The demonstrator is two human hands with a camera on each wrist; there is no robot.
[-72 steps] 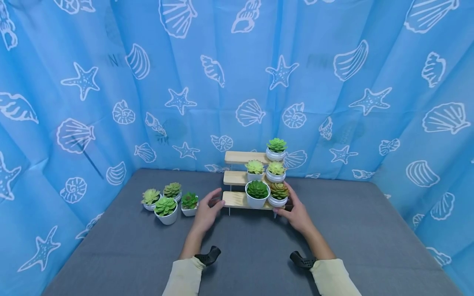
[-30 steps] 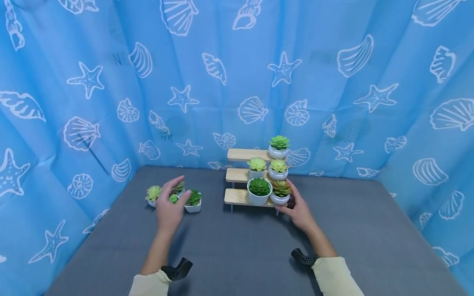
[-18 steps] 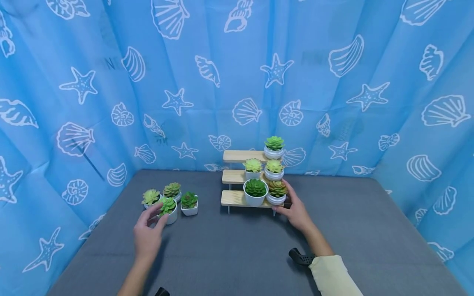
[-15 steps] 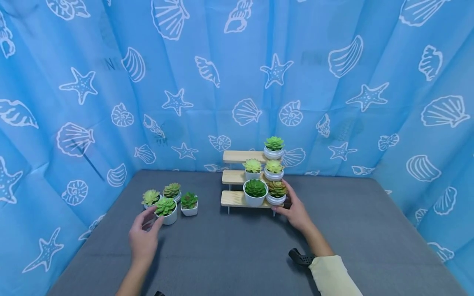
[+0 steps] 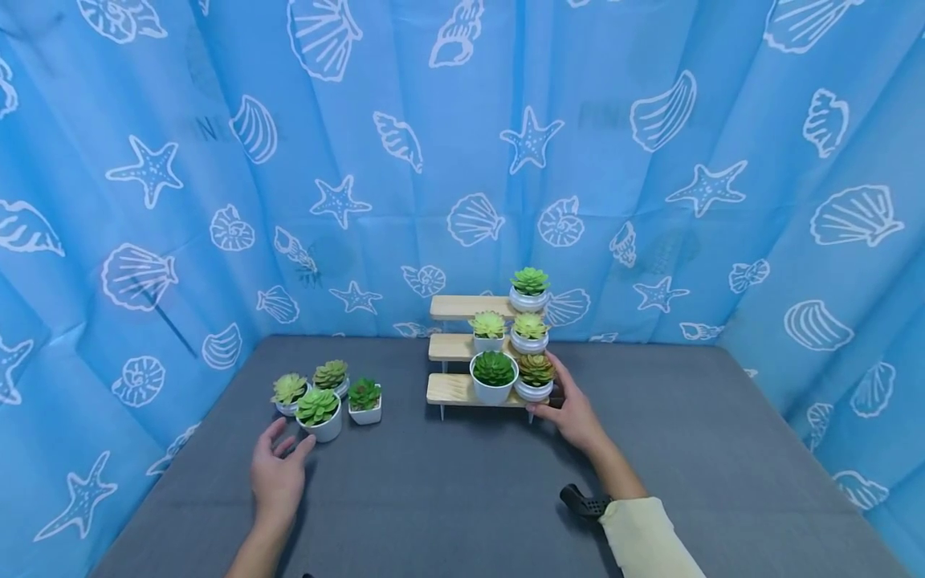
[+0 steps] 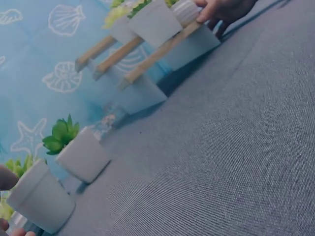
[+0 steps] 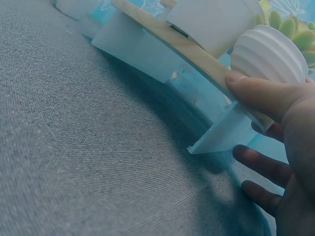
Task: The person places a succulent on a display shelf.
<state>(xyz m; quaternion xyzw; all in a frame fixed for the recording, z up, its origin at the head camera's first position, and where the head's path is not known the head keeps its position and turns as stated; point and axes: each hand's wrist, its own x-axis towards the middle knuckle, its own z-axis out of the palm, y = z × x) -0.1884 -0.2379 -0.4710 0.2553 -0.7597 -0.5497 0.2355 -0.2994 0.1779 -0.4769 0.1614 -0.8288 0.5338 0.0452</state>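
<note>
My left hand [image 5: 278, 478] is at the front left of a group of potted succulents, its fingers loosely bent and thumb apart. Nearest to it is a light-green succulent in a round white pot [image 5: 329, 427], which stands on the cloth. With my right hand [image 5: 578, 413] I grip the right end of the lowest plank of a three-tier wooden plant stand [image 5: 451, 388]. In the right wrist view the thumb lies on the plank's edge [image 7: 197, 56] and a finger reaches below its end. Beside that thumb sits a ribbed white pot [image 7: 266, 54] with a reddish-green succulent.
Beside the nearest pot are a small square-potted succulent [image 5: 364, 416] and two more succulents behind. On the stand, a dark-green succulent [image 5: 495, 392] and several others fill the right half. A blue shell-print curtain [image 5: 405, 241] hangs behind the grey cloth [image 5: 448, 498].
My left hand has left the stand's left end, passed over the succulents and drawn back a little beside the front round pot. The right hand stays at the stand.
</note>
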